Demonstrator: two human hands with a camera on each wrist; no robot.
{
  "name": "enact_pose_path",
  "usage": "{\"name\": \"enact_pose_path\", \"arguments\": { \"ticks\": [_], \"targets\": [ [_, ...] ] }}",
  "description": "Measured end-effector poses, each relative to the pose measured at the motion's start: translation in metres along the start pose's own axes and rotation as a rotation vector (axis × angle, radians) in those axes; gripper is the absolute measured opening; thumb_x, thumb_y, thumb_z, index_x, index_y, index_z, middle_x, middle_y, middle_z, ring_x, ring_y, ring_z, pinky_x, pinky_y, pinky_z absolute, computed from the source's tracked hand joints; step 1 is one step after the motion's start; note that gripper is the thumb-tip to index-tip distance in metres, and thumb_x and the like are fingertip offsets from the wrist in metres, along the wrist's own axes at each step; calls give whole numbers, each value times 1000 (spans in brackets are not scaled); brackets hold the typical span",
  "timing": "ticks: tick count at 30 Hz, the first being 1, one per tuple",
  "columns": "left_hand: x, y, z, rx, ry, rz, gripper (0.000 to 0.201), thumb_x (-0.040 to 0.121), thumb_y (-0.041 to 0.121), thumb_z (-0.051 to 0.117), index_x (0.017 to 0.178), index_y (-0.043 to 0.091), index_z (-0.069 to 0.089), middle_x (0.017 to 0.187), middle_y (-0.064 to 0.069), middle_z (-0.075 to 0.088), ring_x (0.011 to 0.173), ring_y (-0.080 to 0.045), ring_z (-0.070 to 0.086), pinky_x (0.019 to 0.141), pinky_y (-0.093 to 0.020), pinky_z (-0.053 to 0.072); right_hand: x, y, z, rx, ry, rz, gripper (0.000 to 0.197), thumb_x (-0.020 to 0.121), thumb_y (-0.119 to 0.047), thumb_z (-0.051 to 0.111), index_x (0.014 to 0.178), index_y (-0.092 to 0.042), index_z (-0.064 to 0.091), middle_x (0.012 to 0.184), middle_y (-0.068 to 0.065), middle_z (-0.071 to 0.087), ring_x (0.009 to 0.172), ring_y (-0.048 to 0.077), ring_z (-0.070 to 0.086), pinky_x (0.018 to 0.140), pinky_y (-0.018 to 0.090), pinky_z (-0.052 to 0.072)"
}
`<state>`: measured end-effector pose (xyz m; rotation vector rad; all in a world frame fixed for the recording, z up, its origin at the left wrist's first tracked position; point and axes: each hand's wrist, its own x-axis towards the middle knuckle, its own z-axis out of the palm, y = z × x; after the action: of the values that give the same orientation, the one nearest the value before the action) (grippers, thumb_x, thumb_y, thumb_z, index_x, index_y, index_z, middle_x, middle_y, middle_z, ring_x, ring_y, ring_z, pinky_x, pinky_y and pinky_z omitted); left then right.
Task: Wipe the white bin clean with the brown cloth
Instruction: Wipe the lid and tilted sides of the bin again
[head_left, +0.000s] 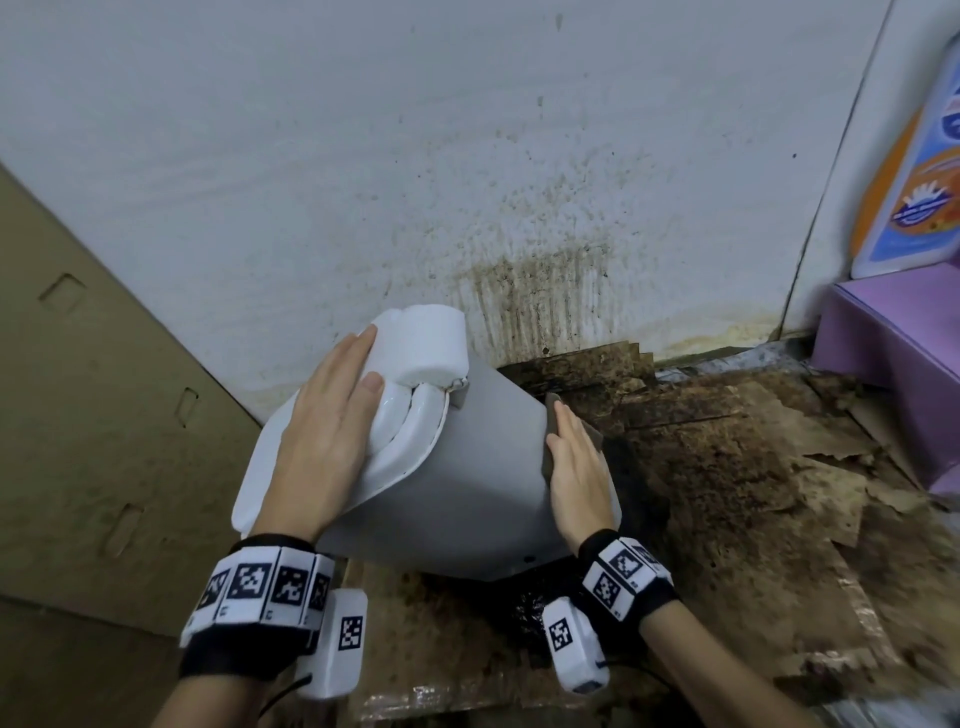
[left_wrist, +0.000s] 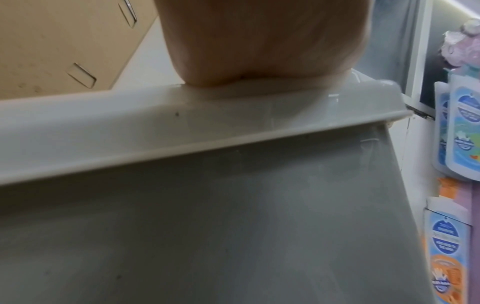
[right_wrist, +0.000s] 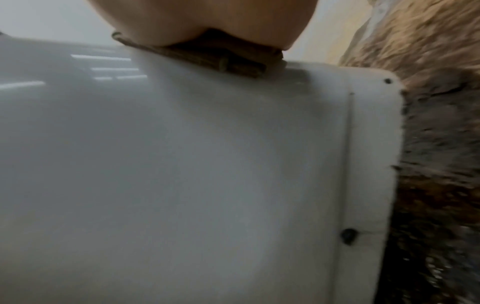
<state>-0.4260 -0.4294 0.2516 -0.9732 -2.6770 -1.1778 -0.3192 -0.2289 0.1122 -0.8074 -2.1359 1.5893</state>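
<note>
White bin (head_left: 467, 483), brown cloth (head_left: 550, 452), purple box (head_left: 883, 358), and black-and-white checked wristbands (head_left: 265, 582).

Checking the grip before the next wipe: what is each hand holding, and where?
Right hand presses the brown cloth flat against the white bin side; left hand rests flat on its lid. Neither grips.

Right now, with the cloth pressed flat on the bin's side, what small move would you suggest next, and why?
Probably slide the right hand with the brown cloth down the white bin toward its base: the left hand steadies the tilted lid, and specks show near the bottom edge.
</note>
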Motion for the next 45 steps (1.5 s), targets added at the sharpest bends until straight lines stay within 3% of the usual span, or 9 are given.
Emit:
{"name": "enact_pose_path", "arguments": {
  "ticks": [4,9,16,21,26,30,33,40,45],
  "targets": [
    [0,0,0,20,7,7,66,97,62,20,156,38,34,162,16,33,150,-4,25,125,-42,20,-8,-43,7,24,-51,-97,67,94,-41,16,160,-30,19,167,-15,15,153,-2,8,127,38,9],
    [-1,1,3,47,7,31,65,97,62,19,157,38,32,163,15,32,150,-5,24,124,-40,20,-19,-94,15,88,-124,-284,55,105,-32,16,160,-29,17,167,-17,14,152,-4,7,127,35,9],
    [-2,-4,2,-13,15,40,59,101,59,25,156,41,33,162,19,33,150,-2,24,125,-43,21,-14,-70,16,33,-85,-464,50,109,-31,21,159,-31,22,166,-16,19,152,-4,13,126,34,15],
    [0,-8,3,-51,13,28,55,101,60,28,153,45,35,161,21,33,150,-1,26,125,-44,20,-11,-11,4,-8,-51,-356,52,108,-33,21,159,-26,23,165,-17,21,150,-7,15,125,24,14],
    [1,-14,1,-49,23,36,56,102,59,28,154,41,35,160,19,36,150,-4,28,124,-49,23,-9,54,-20,42,-14,-69,45,111,-25,29,155,-33,28,160,-21,26,148,-8,21,126,30,15],
    [-1,-4,4,-18,18,30,58,100,61,25,154,43,34,160,20,34,149,-5,28,124,-45,22,-8,62,-22,60,-6,59,47,111,-25,27,158,-29,28,164,-12,26,150,3,21,122,23,12],
    [-1,-2,4,-3,16,21,58,100,61,24,154,44,34,160,20,34,149,-5,27,123,-45,23,-6,54,-17,80,28,87,49,109,-22,26,158,-27,29,165,-10,26,151,4,21,125,29,13],
    [-2,4,3,-4,21,-3,63,96,60,21,155,42,34,160,20,34,148,-2,26,121,-33,20,-12,3,-1,108,61,-37,64,95,-38,18,158,-30,29,164,-15,26,151,0,20,126,37,16],
    [-1,8,8,14,6,14,64,96,62,21,155,42,33,161,19,33,149,-4,25,123,-38,21,-21,-66,15,134,-17,-262,62,98,-36,13,159,-28,25,165,-18,21,149,-8,15,125,28,13]
  ]
}}
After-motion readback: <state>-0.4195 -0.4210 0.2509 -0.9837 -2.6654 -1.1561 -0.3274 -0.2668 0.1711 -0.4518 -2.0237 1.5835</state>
